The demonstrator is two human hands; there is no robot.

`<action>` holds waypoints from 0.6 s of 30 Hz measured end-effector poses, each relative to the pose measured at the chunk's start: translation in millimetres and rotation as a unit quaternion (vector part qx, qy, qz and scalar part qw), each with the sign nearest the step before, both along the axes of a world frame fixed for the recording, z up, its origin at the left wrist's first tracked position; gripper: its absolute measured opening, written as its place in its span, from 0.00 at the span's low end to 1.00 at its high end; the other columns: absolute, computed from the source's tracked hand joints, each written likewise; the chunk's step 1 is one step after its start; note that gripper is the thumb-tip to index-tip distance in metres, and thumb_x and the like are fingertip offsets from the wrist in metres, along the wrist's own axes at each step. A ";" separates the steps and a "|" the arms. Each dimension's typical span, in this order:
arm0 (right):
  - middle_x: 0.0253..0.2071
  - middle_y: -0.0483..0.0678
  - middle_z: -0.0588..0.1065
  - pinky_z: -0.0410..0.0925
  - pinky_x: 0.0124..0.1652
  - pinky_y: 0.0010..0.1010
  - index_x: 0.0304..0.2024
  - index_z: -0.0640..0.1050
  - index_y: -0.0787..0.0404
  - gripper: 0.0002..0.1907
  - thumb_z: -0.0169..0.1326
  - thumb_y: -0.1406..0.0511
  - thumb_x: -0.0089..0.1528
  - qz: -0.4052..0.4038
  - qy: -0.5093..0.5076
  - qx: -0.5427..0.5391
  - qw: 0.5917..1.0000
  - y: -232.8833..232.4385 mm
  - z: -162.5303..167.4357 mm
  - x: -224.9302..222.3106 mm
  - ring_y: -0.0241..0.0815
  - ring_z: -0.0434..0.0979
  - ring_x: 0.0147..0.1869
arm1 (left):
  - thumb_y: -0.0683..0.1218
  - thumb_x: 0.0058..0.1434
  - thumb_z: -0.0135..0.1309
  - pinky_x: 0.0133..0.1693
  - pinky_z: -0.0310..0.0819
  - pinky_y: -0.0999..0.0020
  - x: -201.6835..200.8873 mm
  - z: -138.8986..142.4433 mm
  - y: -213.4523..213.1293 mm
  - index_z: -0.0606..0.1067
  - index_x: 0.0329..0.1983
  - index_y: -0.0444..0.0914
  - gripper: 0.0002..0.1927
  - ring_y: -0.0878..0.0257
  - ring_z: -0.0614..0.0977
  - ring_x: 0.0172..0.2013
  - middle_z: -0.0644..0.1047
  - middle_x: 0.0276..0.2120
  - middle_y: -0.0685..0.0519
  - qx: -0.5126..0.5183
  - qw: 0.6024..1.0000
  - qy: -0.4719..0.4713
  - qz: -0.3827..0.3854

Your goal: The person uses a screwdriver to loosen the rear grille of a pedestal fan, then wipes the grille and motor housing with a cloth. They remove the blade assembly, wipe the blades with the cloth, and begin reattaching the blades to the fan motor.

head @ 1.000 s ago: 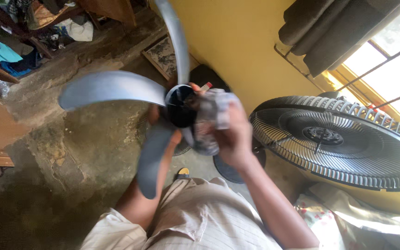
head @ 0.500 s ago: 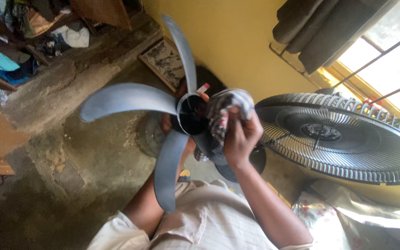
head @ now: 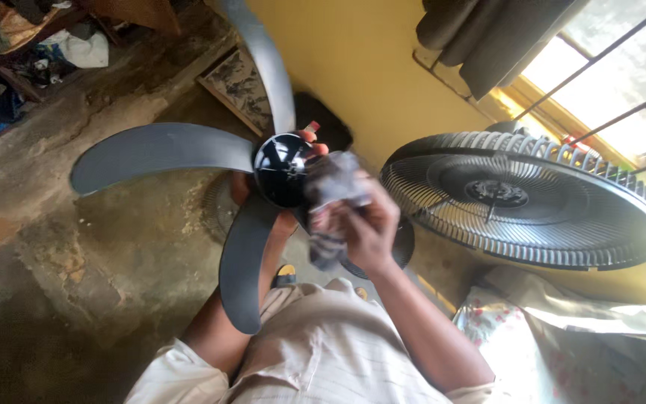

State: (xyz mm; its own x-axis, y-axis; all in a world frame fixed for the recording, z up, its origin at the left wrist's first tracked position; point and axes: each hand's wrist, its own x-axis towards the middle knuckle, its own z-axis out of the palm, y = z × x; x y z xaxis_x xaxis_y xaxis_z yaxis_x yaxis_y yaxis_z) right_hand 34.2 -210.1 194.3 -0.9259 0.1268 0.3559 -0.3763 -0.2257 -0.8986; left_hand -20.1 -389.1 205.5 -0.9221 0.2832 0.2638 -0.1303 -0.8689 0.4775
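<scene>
While rubbing the round, shiny black plastic hub (head: 282,170) in the middle of the grey plastic fan wheel with long curved blades (head: 158,153), go slow and press soft. Grip the crumpled grey cloth (head: 330,202) just as now, bunched up in the right hand (head: 371,232), with all the fingers curled shut round it. Push the cloth flat on the right side of the hub, where it touches now, and rub in small circles.

Hold the fan wheel from behind with the left hand (head: 285,223), fingers wrapped round the back of the hub and fingertips (head: 314,142) peeking over the top edge. Hard to see the rest of that hand, hidden by the hub. Grip the hub, not a blade, since thin blades can bend.

Hold the fan wheel up in front of the chest, above the rough, stained concrete floor (head: 114,247), and well away from the yellow painted wall (head: 368,67). Mind the top blade, close to that wall. Mind also the big round black wire fan guard (head: 521,198) just to the right, by the bright window. Turn the fan wheel a little at a time to reach each dusty spot. Fold the cloth to a clean part once dirty.
</scene>
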 end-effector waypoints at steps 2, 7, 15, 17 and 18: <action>0.42 0.63 0.76 0.69 0.42 0.42 0.52 0.77 0.77 0.12 0.53 0.74 0.68 0.041 -0.085 -0.126 0.988 3.8 12.3 2.8 0.52 0.74 0.39 | 0.67 0.69 0.46 0.73 0.63 0.49 -9.1 7.6 5.4 0.64 0.69 0.25 0.44 0.48 0.73 0.66 0.72 0.63 0.36 0.006 1.000 0.027 0.011; 0.52 0.57 0.74 0.71 0.54 0.44 0.49 0.76 0.64 0.16 0.53 0.76 0.57 0.024 0.240 0.390 0.889 -10.6 60.9 -13.4 0.61 0.75 0.55 | 0.68 0.68 0.47 0.74 0.62 0.50 -9.2 24.4 22.1 0.63 0.71 0.25 0.45 0.48 0.72 0.67 0.71 0.65 0.36 0.007 0.998 0.056 0.042; 0.43 0.55 0.73 0.70 0.45 0.38 0.46 0.77 0.63 0.14 0.56 0.76 0.58 -0.025 0.098 0.377 0.920 -39.8 53.1 -1.2 0.58 0.75 0.45 | 0.69 0.69 0.46 0.75 0.61 0.51 5.1 26.8 14.8 0.61 0.72 0.24 0.47 0.48 0.71 0.69 0.70 0.66 0.35 -0.005 0.989 0.038 0.142; 0.43 0.53 0.75 0.70 0.44 0.35 0.48 0.78 0.67 0.13 0.52 0.75 0.60 0.010 0.034 0.188 0.982 -37.8 56.2 -3.0 0.52 0.76 0.44 | 0.69 0.68 0.43 0.74 0.62 0.51 4.5 19.4 15.8 0.59 0.76 0.28 0.47 0.49 0.72 0.68 0.70 0.66 0.37 0.043 0.984 0.074 0.157; 0.42 0.51 0.77 0.71 0.44 0.33 0.49 0.79 0.69 0.12 0.49 0.73 0.64 0.050 -0.039 -0.017 0.998 -35.1 60.2 -5.0 0.46 0.76 0.43 | 0.68 0.68 0.42 0.73 0.62 0.48 3.3 15.2 13.1 0.59 0.75 0.28 0.46 0.46 0.72 0.68 0.70 0.66 0.35 0.034 0.984 0.065 0.164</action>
